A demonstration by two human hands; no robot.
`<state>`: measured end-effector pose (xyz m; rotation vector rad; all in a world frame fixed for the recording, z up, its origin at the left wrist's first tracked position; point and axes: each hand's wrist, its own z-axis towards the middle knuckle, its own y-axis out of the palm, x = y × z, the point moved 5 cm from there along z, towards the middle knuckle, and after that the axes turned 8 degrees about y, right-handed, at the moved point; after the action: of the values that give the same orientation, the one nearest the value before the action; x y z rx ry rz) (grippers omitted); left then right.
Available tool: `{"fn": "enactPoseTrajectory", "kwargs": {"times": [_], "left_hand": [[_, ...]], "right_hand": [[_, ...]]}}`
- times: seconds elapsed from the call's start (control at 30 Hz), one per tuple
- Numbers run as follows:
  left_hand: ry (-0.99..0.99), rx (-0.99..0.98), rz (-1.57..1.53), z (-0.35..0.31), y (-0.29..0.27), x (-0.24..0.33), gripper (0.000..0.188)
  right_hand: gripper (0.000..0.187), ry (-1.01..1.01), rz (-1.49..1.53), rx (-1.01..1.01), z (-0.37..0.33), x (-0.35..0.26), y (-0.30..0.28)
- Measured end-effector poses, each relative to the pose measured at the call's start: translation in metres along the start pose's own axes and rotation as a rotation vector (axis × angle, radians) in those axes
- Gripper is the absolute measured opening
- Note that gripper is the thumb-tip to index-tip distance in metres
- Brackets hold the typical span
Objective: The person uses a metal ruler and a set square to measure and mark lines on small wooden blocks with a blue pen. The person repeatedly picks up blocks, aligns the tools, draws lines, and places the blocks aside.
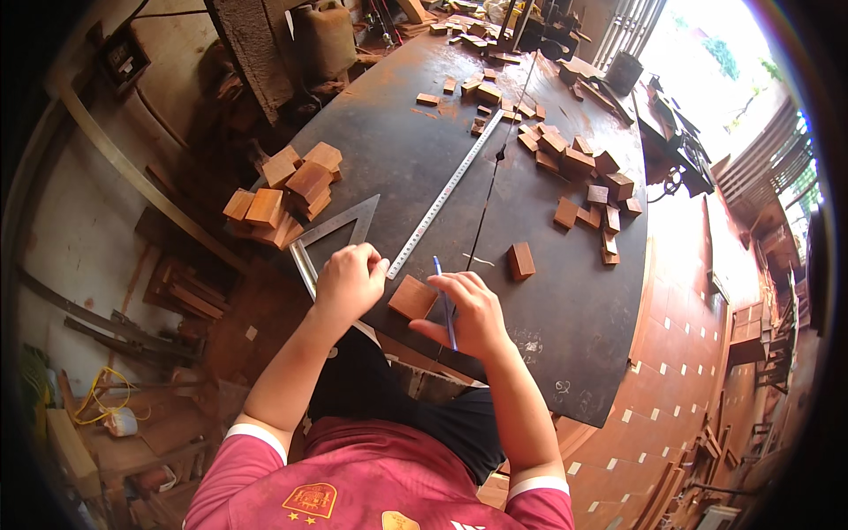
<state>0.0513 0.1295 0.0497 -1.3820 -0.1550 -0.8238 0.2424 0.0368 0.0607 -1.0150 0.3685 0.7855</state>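
Tabletop: dark, loose blocks all over.
Ruler: lying flat, best pinned firm.
Left hand: fingers curled, right at ruler's near end; can't tell if gripping.
Right hand: clasping the pen.
Near block: between hands, best steadied.
Pen: slanted, probably truer upright.

on tbl: rule mid | blk pile L | loose blks R | set sq. btwn pile/rule
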Motion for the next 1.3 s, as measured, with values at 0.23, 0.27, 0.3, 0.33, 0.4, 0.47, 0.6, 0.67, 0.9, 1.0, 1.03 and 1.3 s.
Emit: {"fn": "enactPoseTrajectory", "kwargs": {"times": [0.23,0.27,0.3,0.33,0.4,0.47,0.6,0.67,0.9,1.0,1.03,1.3], "left_hand": [[-0.175,-0.344,0.149,0.027,0.016,0.001,0.028],[-0.176,-0.360,0.159,0.029,0.018,0.002,0.028],[-0.178,-0.378,0.170,0.029,0.019,0.002,0.028],[-0.181,-0.395,0.181,0.030,0.020,0.002,0.028],[-0.166,-0.393,0.153,0.030,0.025,-0.002,0.027],[-0.164,-0.401,0.093,0.032,0.026,-0.005,0.026],[-0.197,-0.475,-0.169,0.032,0.024,-0.013,0.022],[-0.212,-0.535,-0.368,0.027,0.024,-0.020,0.019],[-0.293,-0.563,-0.780,-0.003,0.012,-0.034,0.013],[-0.312,-0.482,-0.771,-0.022,0.009,-0.030,0.012],[-0.311,-0.462,-0.762,-0.029,0.010,-0.032,0.011],[-0.349,-0.204,-0.774,-0.066,0.000,-0.033,0.011]], "right_hand": [[0.059,0.003,-0.028,-0.115,-0.008,0.009,0.015],[0.057,0.003,-0.024,-0.103,-0.008,0.010,0.013],[0.056,0.004,-0.017,-0.091,-0.008,0.010,0.012],[0.055,0.010,-0.010,-0.096,-0.007,0.009,0.011],[0.054,0.020,0.001,-0.105,-0.006,0.008,0.009],[0.055,0.021,-0.005,-0.106,-0.005,0.008,0.008],[0.056,0.023,0.012,-0.115,-0.005,0.007,0.007],[0.056,0.035,0.024,-0.109,-0.005,0.007,0.007],[0.057,0.090,0.096,-0.110,-0.005,0.009,0.007],[0.055,0.060,0.161,-0.135,-0.004,0.008,0.007],[0.055,0.049,0.192,-0.154,-0.004,0.008,0.008],[0.054,0.113,0.112,-0.183,-0.005,0.003,0.010]]}}
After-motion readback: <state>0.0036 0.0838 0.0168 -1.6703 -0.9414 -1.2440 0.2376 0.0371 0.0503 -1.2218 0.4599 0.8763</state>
